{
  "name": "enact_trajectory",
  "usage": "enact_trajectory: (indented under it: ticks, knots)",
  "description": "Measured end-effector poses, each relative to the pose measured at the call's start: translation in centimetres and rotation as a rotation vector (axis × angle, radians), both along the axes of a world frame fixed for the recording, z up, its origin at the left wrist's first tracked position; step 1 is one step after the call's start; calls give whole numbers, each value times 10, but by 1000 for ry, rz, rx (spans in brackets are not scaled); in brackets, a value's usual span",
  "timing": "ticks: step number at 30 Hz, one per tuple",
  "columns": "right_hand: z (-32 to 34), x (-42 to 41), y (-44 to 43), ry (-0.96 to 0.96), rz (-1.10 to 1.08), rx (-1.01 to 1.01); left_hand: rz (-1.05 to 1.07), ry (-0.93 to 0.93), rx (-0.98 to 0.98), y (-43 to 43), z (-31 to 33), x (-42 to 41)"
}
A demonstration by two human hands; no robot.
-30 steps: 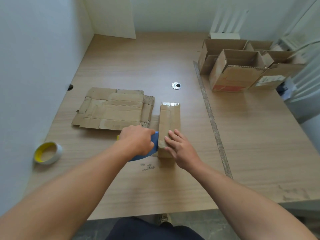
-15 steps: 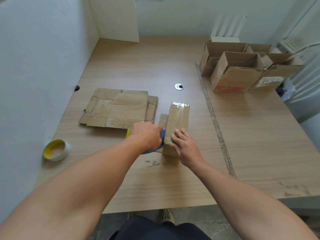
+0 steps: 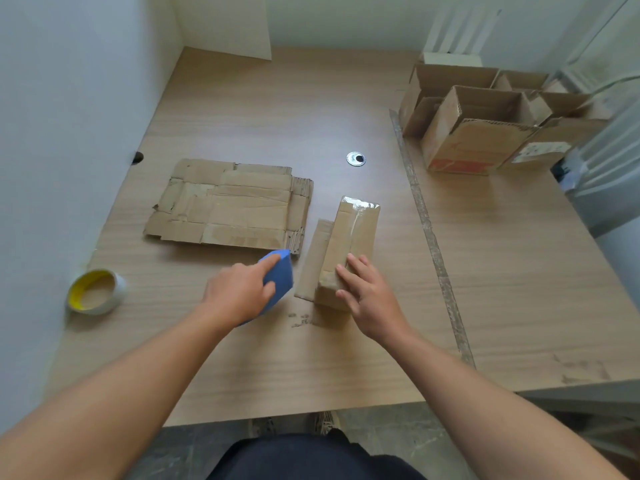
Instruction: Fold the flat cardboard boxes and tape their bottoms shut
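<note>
Head view: the left hand [image 3: 239,292] curls around a blue tape dispenser [image 3: 278,276], just left of the small taped box [image 3: 356,230]. The right hand [image 3: 370,296] lies flat-fingered on that box's near end. Flat cardboard [image 3: 228,206] lies just beyond the left hand, a tape roll [image 3: 95,292] well to its left, and folded boxes [image 3: 478,133] far beyond the right hand

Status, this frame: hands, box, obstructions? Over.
Left hand grips blue tape dispenser, left of the box. Right hand rests flat on small brown cardboard box, clear tape along its top. Flattened brown cardboard sheets lie just beyond the dispenser.
</note>
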State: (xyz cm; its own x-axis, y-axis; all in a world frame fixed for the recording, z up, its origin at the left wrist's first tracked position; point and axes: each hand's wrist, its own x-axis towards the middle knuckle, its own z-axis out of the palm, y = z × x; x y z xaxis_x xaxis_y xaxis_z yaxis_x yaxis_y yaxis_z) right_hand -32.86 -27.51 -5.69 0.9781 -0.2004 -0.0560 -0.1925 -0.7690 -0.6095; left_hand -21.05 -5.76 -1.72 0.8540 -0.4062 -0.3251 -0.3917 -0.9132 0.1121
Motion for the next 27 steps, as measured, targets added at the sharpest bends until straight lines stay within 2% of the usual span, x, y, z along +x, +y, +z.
enact_trajectory:
  ticks: [3, 8, 14, 18, 23, 27]
  knots:
    - [1, -4, 20, -7, -16, -10, 65, 39, 33, 27, -19, -6]
    - [4, -3, 51, -19, -1, -78, 76, 18, -27, 52, -36, -6]
    - [7, 5, 47, -141, 106, -365, 64, -18, -63, 78, -54, -12]
    - [8, 10, 42, -127, 175, -351, 112, 3, -130, 88, -60, -18]
    - [17, 11, 60, -53, 214, -434, 165, 109, -163, 80, -60, -25]
    - [23, 14, 76, 22, 226, -332, 176, 171, -173, 79, -57, -25]
